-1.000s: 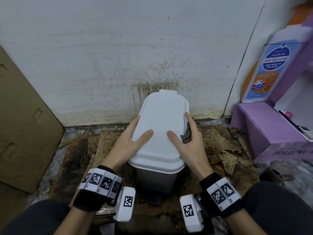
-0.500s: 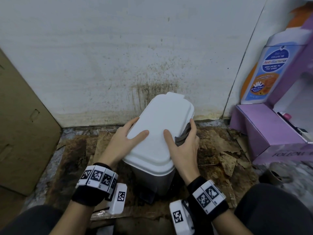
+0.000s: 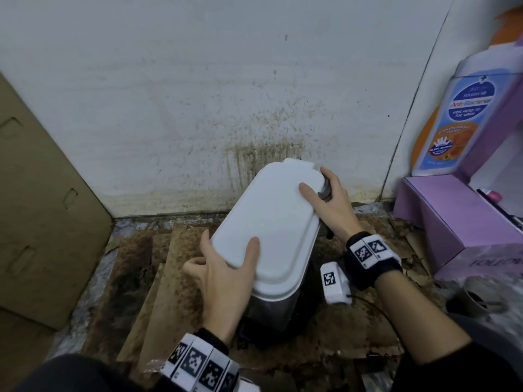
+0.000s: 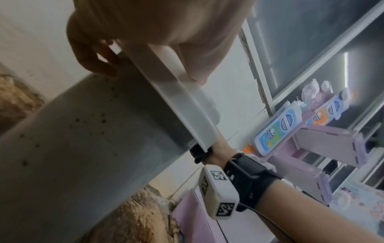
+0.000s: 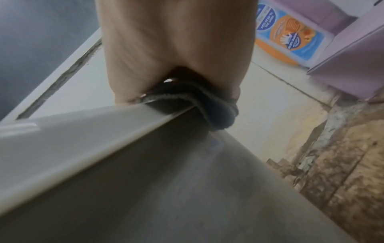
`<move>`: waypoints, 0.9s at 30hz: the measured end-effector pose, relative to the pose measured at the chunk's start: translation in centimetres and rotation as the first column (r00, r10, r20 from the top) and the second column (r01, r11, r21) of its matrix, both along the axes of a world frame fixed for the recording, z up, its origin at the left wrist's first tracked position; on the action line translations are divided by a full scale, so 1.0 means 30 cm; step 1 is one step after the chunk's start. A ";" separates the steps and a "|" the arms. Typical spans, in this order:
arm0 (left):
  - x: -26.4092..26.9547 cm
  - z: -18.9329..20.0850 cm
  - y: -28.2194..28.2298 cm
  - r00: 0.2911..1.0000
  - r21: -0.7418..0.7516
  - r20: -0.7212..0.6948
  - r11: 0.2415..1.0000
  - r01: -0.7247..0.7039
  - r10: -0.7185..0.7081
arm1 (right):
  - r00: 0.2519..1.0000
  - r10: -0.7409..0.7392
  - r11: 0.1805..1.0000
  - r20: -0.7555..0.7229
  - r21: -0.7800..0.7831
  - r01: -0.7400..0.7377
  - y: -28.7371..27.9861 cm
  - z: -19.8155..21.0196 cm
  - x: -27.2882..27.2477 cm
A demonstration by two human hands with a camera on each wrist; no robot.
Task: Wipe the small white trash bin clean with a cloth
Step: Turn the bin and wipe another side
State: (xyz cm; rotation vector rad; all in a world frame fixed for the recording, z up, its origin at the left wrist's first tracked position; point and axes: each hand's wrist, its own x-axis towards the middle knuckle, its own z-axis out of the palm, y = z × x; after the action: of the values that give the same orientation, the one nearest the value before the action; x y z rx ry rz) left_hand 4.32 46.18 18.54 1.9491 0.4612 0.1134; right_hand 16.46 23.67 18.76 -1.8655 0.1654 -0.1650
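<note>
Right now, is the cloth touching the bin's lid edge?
Touching. The right wrist view shows the dark cloth bunched under the right hand and pressed against the lid edge, no gap.

This looks like a back corner of a small shop or storeroom. A purple cardboard display stand [image 3: 452, 219], printed with a large picture of a blue-labelled anti-bacterial wash bottle [image 3: 450, 120], stands against the stained white wall [image 3: 198, 94]. Left of the stand, torn, water-stained brown cardboard sheets [image 3: 158, 267] cover the floor, and further left a flattened brown carton [image 3: 42, 222] leans upright. Above the stand, the left wrist view shows more packaged goods [image 4: 318, 93].
</note>
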 end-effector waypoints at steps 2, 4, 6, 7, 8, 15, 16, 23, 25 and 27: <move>-0.008 0.011 -0.007 1.000 -0.036 0.002 0.999 0.002 -0.002 | 0.999 0.042 0.999 0.027 0.001 -0.042 -0.021 0.011 0.023; -0.007 0.015 -0.003 1.000 -0.030 0.016 1.000 0.005 -0.004 | 0.996 0.070 0.998 0.057 0.004 -0.070 -0.031 0.017 0.037; -0.003 0.014 0.005 1.000 -0.017 0.024 1.000 0.002 -0.001 | 0.995 0.065 0.998 0.081 0.020 -0.066 -0.031 0.014 0.044; -0.004 0.014 0.007 1.000 -0.015 0.030 1.000 0.004 -0.004 | 0.995 0.058 0.998 0.086 0.031 -0.061 -0.029 0.009 0.045; -0.001 0.005 0.011 0.999 -0.014 0.044 1.000 0.010 -0.010 | 0.995 0.049 0.998 0.092 0.042 -0.053 -0.028 0.003 0.044; 0.024 -0.021 0.065 0.994 -0.049 0.076 0.996 0.077 -0.073 | 0.987 -0.047 0.994 0.156 0.105 0.030 -0.015 -0.014 -0.006; 0.030 -0.008 0.074 0.993 -0.034 0.078 0.996 0.087 -0.085 | 0.984 -0.077 0.992 0.161 0.115 0.059 -0.009 -0.019 -0.023; 0.145 0.016 0.194 0.976 0.011 0.139 0.986 0.169 -0.168 | 0.897 -0.424 0.903 0.124 0.136 0.408 0.104 -0.013 -0.205; 0.175 0.018 0.220 0.972 -0.005 0.133 0.981 0.196 -0.194 | 0.856 -0.504 0.861 0.112 0.141 0.489 0.151 -0.024 -0.257; 0.196 0.021 0.235 0.967 -0.037 0.144 0.976 0.215 -0.208 | 0.823 -0.554 0.831 0.126 0.137 0.539 0.184 -0.045 -0.284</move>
State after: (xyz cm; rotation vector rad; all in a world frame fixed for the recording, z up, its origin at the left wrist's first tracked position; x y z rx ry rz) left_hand 10.21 53.22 19.17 1.9119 0.1604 0.0984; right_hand 7.95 29.19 17.40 -1.6548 0.5906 -0.6937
